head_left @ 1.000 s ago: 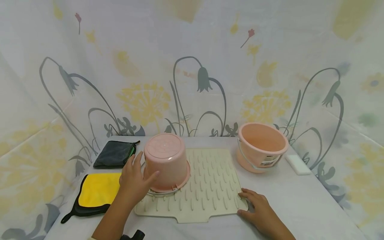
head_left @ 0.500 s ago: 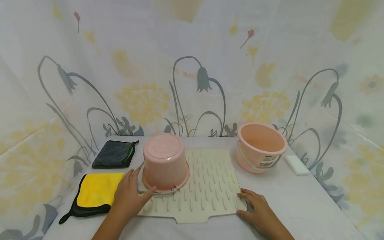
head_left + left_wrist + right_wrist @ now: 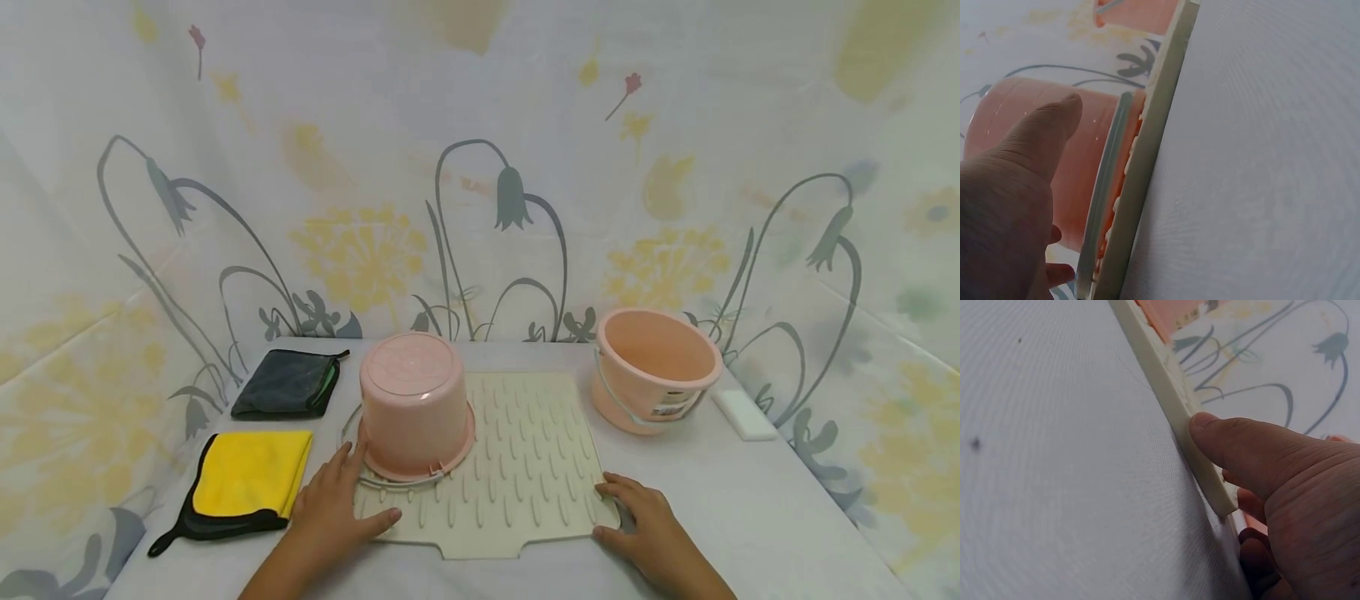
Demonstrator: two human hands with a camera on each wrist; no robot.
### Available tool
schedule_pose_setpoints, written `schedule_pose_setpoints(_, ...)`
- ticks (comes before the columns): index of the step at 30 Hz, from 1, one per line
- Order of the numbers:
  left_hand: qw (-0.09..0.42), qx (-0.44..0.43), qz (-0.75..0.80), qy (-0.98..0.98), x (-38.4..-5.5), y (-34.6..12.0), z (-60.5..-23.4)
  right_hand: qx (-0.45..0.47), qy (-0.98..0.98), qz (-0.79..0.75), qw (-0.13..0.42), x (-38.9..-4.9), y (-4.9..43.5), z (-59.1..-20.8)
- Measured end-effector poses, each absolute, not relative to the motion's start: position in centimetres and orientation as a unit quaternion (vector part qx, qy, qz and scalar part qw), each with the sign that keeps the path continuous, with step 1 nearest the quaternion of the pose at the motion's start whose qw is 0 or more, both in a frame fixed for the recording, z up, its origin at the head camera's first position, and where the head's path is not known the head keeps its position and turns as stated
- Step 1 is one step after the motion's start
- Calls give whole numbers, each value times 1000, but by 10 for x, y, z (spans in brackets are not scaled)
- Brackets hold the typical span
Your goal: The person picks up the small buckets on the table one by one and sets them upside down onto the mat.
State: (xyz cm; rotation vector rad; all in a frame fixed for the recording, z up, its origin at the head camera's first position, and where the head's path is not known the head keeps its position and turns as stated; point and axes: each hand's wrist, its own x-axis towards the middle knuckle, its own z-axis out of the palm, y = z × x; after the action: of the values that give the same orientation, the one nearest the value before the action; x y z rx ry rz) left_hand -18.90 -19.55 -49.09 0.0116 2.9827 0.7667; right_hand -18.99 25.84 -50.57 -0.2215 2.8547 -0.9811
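Observation:
A cream dish drying mat (image 3: 525, 467) with raised ribs lies on the table. On its left half a pink bucket (image 3: 412, 400) stands upside down, its handle lying around the rim. My left hand (image 3: 326, 508) is by the mat's front left corner, thumb spread and fingers extended near the bucket's rim; in the left wrist view the thumb (image 3: 1041, 134) shows in front of the bucket. With thumb and fingers my right hand (image 3: 648, 525) grips the mat's front right corner. The right wrist view has that thumb (image 3: 1235, 440) on the mat's edge.
A second pink bucket (image 3: 652, 375) stands upright at the back right, beside a white block (image 3: 744, 414). On the left lie a folded yellow cloth with black trim (image 3: 251, 475) and a folded dark grey cloth (image 3: 285, 385). A patterned curtain (image 3: 480, 167) hangs behind the table.
My left hand has moved down from the overturned bucket's side to the mat's front left corner. The right hand stays at the right corner. Bucket and mat look unmoved.

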Motion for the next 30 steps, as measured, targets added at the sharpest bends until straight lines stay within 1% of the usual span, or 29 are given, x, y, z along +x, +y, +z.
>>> schedule_pose_setpoints(3, 40, 7, 243, 969, -190, -195, -496, -71, 943, -321, 58, -190, 259, -506)
schedule_pose_setpoints(10, 85, 0, 226, 970, -189, -199, -503, -74, 941, -324, 55, -190, 259, -506)
schedule_pose_setpoints(17, 72, 19, 219, 973, -187, -203, -501, -75, 942, -322, 52, -189, 259, -507)
schedule_pose_setpoints(30, 77, 16, 190, 979, -190, -203, -501, -71, 941, -327, 58, -189, 258, -507)
